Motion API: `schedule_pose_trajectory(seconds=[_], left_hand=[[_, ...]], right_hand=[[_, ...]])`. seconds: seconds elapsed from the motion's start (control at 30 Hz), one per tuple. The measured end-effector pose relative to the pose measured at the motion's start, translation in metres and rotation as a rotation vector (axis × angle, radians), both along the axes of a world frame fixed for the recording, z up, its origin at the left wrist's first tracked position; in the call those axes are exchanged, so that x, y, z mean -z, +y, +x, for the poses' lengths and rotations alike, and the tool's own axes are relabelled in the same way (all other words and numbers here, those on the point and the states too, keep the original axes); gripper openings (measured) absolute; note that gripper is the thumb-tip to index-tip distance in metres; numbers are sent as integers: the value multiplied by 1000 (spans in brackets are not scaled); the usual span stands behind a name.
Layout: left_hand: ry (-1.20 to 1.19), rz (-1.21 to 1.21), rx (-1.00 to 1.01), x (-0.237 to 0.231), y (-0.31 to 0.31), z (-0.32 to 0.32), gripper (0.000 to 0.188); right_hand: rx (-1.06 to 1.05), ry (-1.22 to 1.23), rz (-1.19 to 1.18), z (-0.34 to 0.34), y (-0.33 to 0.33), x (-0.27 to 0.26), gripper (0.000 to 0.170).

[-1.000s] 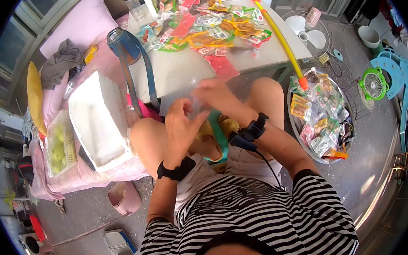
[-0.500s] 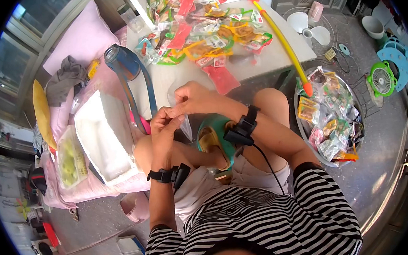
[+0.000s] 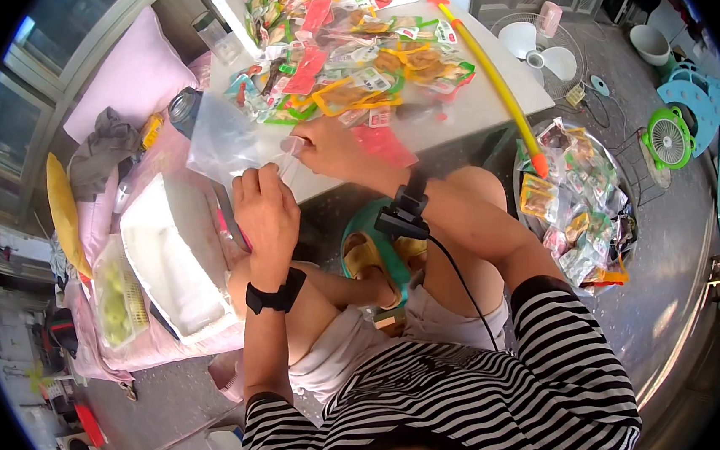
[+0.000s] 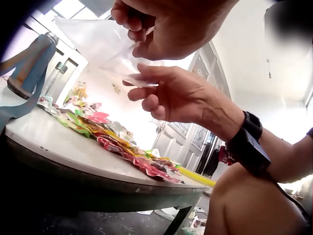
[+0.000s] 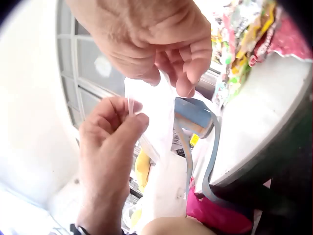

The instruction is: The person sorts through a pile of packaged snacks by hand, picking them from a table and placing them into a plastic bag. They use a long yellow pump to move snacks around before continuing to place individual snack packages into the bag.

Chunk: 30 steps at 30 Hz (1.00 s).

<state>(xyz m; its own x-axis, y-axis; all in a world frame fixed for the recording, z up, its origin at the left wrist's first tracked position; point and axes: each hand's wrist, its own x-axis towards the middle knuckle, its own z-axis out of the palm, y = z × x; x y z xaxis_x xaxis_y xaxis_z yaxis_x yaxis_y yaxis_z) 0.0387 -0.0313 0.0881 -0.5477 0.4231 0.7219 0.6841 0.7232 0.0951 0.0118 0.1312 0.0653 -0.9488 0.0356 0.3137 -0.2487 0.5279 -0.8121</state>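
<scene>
A clear plastic bag (image 3: 222, 138) is stretched between both hands over the table's near left edge. The left hand (image 3: 266, 215) pinches its edge between thumb and fingers; in the right wrist view the left hand (image 5: 110, 142) is lower left of the bag (image 5: 151, 110). My right hand (image 3: 333, 149) pinches the other side of the bag's edge, its fingers bent. In the left wrist view the bag (image 4: 98, 41) hangs out beyond the fingertips, with the right hand (image 4: 171, 90) below the left hand (image 4: 176, 29).
Colourful food packets (image 3: 358, 90) lie heaped on the white table (image 3: 486, 101), beside a yellow tube (image 3: 497, 83). At the right stands a basin (image 3: 631, 229) of packets. A blue bottle (image 3: 186, 110), a white foam box (image 3: 160, 266) and a fruit basket (image 3: 121, 303) are at the left.
The hands were close together over the lap with the bag bunched small. They have moved up and forward to the table edge, and the bag is now spread out to the left.
</scene>
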Motion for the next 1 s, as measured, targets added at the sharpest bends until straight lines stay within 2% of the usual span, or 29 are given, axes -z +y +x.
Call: schedule_pose_trajectory(seconds=[0.07, 0.1, 0.2, 0.27, 0.3, 0.4, 0.47, 0.53, 0.6, 0.63, 0.7, 0.8, 0.9, 1.0], left_hand=[[-11, -37, -14, 9, -3, -14, 23], [-22, -44, 0, 11, -1, -19, 22], [-107, -82, 29, 26, 1, -31, 21], [-223, -111, 26, 49, -2, -44, 24], [-200, -87, 30, 55, -3, -48, 19], [-224, 34, 17, 62, -7, -57, 15], [-253, 85, 18, 61, -7, -60, 12], [-290, 125, 40, 66, -5, -62, 8], [-327, 140, 86, 71, 0, -63, 6], [-349, 129, 84, 72, 2, -63, 4], [-393, 102, 87, 73, 5, -62, 4], [-396, 116, 82, 76, 4, -63, 8], [-386, 144, 60, 75, 4, -62, 13], [-372, 158, 51, 77, 4, -63, 14]], right_hand=[[-120, -441, -351, -9, 14, 12, 31], [-123, -519, -346, -16, 19, 27, 31], [-156, -642, -431, -25, 24, 40, 34], [-166, -632, -305, -35, 27, 41, 36], [-171, -630, -243, -38, 29, 42, 37], [-187, -546, 288, -22, 44, -7, 34], [2, -136, 364, -24, 64, 4, 32], [165, -63, 484, -29, 82, 5, 35], [316, -326, 644, -41, 96, 0, 41], [323, -221, 691, -48, 105, 6, 42], [339, -12, 776, -59, 120, 35, 44], [380, 51, 908, -67, 122, 62, 42], [215, 103, 749, -82, 133, 67, 32], [11, 141, 704, -82, 138, 58, 21]])
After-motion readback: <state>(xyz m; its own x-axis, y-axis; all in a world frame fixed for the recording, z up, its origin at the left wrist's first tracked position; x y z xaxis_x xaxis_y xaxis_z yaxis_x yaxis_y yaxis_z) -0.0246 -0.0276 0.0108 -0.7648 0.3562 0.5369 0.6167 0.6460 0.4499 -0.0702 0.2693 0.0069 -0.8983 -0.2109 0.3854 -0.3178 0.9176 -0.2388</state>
